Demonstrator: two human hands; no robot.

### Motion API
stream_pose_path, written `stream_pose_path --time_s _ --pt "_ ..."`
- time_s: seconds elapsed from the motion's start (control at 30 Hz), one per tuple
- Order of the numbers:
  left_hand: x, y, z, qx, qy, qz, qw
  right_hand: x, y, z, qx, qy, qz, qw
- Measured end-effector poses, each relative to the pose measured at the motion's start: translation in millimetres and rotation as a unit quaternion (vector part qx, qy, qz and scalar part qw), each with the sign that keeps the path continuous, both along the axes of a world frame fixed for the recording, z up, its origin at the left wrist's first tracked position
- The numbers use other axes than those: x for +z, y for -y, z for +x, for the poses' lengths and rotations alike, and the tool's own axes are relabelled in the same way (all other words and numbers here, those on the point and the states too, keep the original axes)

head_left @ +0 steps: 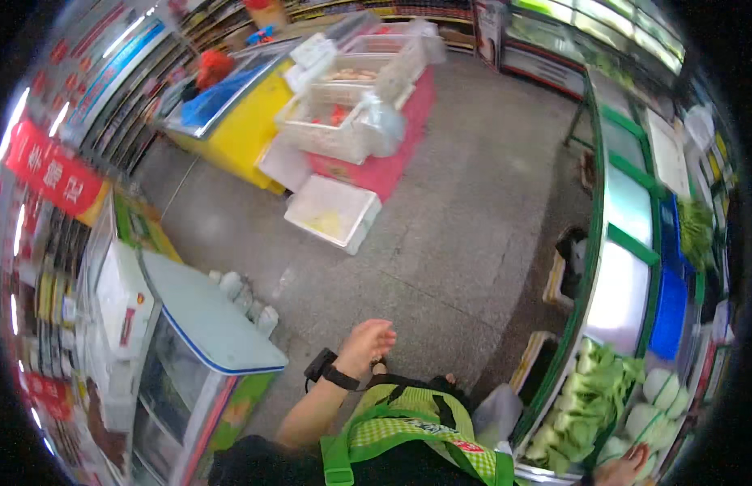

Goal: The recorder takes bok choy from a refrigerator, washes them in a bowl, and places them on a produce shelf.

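Note:
In front of my waist, my left hand (368, 346) is raised with its fingers loosely bent and nothing visible in them. A black strap and a small dark device sit on that wrist. My right hand (623, 468) shows at the lower right edge, partly cut off, its fingers apart beside pale round vegetables (666, 390). Whether it touches them I cannot tell. Next to these lies a heap of leafy greens (586, 405) at the near end of the green-framed stand (609, 267). I wear a green checked apron (420, 421).
A glass-fronted cooler (222, 316) stands at the left, with white bags beside it. Ahead, white plastic crates (323, 134) rest on a pink-draped stand, with a white foam box (334, 212) on the grey floor (465, 194). Blue bins (669, 312) line the right-hand stand.

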State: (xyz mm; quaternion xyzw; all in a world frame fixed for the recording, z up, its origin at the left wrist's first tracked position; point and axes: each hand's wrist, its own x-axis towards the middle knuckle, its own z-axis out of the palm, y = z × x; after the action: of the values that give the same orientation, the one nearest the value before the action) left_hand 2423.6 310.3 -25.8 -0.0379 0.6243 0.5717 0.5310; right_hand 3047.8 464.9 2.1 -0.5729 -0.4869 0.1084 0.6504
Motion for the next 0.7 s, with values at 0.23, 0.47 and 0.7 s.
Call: stream_pose_path --time_s 0.23,0.47,0.7 --pt "-8 77 -104 0.111 0.025 0.072 0.991 52 -4 -353 0.269 -0.218 -0.156 0.925" --pt "10 151 -244 0.221 -0.032 0.162 0.961 47 20 -605 0.463 -0.316 -0.319 0.764" --pt "24 183 -390 0.304 -0.051 0.190 0.932 55 28 -785 0.559 -0.259 -0.388 0.686"
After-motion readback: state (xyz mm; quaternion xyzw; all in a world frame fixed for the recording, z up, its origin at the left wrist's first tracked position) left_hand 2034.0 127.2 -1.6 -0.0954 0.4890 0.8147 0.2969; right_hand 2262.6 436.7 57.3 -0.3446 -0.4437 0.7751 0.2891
